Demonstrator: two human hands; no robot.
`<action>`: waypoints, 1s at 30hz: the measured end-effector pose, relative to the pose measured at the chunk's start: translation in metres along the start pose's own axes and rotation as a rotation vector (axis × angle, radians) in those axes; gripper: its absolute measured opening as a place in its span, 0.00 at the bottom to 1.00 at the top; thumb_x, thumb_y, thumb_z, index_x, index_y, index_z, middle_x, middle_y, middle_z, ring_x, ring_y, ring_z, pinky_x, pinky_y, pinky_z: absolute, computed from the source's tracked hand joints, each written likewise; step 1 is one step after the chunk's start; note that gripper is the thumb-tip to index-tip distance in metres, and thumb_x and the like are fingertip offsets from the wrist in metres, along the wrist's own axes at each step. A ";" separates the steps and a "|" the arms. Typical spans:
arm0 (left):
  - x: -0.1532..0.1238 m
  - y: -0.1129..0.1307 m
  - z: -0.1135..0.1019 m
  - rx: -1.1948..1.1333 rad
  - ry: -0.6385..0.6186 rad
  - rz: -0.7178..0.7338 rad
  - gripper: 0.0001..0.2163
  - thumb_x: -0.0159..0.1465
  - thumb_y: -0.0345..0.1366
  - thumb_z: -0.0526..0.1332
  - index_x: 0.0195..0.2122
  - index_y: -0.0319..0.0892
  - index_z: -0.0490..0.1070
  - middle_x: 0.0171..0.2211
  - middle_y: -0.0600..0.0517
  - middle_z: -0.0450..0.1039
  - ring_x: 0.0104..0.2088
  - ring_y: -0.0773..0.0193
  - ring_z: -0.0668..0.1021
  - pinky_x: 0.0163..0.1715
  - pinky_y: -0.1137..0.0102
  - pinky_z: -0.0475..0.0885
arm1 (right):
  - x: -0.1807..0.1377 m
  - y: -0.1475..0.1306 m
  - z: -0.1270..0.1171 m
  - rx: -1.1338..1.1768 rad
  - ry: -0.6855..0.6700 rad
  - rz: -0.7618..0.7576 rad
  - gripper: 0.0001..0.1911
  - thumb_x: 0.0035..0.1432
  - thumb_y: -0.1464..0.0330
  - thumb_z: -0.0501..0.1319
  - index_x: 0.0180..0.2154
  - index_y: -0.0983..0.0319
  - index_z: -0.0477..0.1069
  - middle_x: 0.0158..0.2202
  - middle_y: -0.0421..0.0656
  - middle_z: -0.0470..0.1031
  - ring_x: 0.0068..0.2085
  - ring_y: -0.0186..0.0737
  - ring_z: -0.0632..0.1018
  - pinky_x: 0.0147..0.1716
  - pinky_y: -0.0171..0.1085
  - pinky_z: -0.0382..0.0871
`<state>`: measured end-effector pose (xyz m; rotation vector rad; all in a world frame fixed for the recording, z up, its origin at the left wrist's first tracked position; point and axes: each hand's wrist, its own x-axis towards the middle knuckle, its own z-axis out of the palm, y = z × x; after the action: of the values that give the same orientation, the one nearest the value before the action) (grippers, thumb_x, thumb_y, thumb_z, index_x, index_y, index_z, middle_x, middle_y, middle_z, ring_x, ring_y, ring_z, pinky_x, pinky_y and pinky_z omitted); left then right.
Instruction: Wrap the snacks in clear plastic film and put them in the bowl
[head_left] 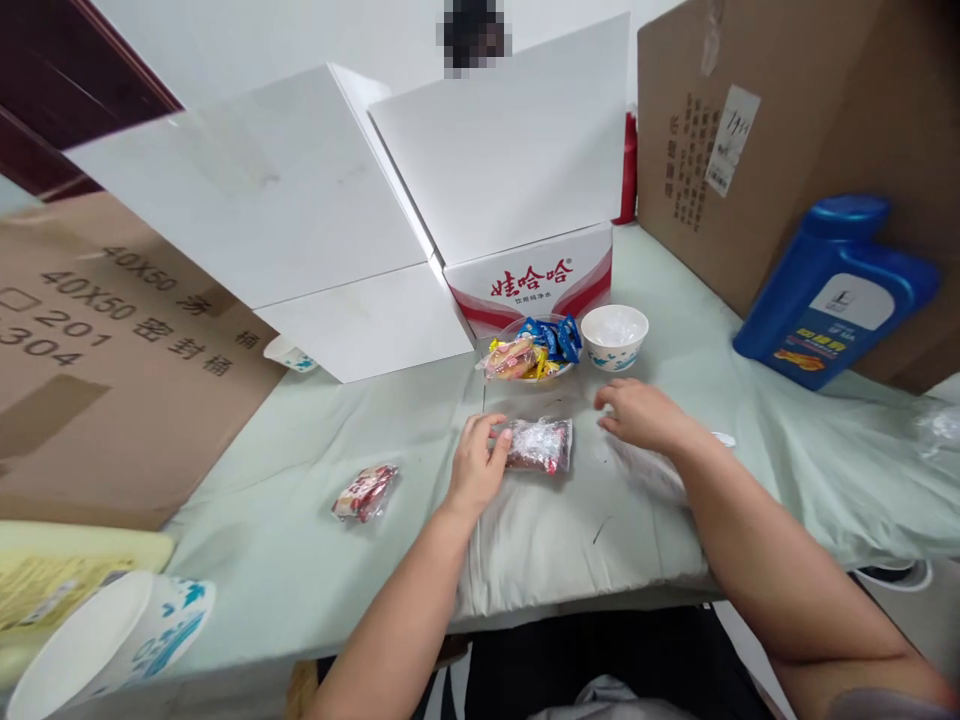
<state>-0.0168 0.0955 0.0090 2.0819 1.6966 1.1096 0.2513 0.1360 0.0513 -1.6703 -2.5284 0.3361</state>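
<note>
My left hand (478, 458) rests on the table, its thumb and fingers closed on the left end of a clear-wrapped reddish-brown snack packet (540, 446). To the right of that packet, my right hand (637, 412) hovers low with bent fingers apart and nothing seen in them. Just beyond it stands a white paper bowl (615, 340) with crumpled clear plastic inside. A clear dish of wrapped snacks (534, 348), some blue, some yellow, sits behind the packet. Another red-and-white wrapped snack (366, 493) lies apart on the left.
White boxes (375, 310) stand at the back. Large brown cartons flank the table, left (142, 400) and right (720, 200). A blue bottle (832, 290) stands at right. Paper bowls are at front left (169, 630) and back left (291, 355). A pale cloth (300, 580) covers the table.
</note>
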 end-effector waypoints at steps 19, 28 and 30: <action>-0.005 0.010 0.005 -0.086 -0.327 0.066 0.31 0.48 0.35 0.72 0.53 0.45 0.64 0.50 0.46 0.69 0.51 0.53 0.73 0.50 0.57 0.71 | -0.007 -0.047 0.022 0.093 0.166 -0.400 0.14 0.59 0.72 0.56 0.46 0.62 0.71 0.42 0.47 0.72 0.38 0.39 0.73 0.37 0.35 0.62; -0.004 0.009 0.002 -0.078 -0.378 0.112 0.29 0.51 0.38 0.71 0.54 0.44 0.65 0.49 0.45 0.70 0.52 0.53 0.71 0.52 0.57 0.69 | -0.011 0.000 -0.001 -0.038 -0.079 -0.019 0.14 0.54 0.74 0.58 0.41 0.60 0.77 0.39 0.46 0.75 0.36 0.42 0.75 0.32 0.36 0.62; -0.003 0.007 0.002 -0.082 -0.351 0.133 0.26 0.53 0.39 0.70 0.53 0.45 0.67 0.49 0.46 0.70 0.52 0.54 0.71 0.52 0.57 0.69 | -0.007 0.008 -0.001 -0.094 -0.057 0.079 0.12 0.55 0.72 0.58 0.41 0.62 0.77 0.39 0.49 0.75 0.40 0.46 0.75 0.36 0.38 0.63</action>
<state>-0.0104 0.0913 0.0112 2.2063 1.3446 0.7723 0.2612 0.1321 0.0504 -1.8241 -2.5612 0.2792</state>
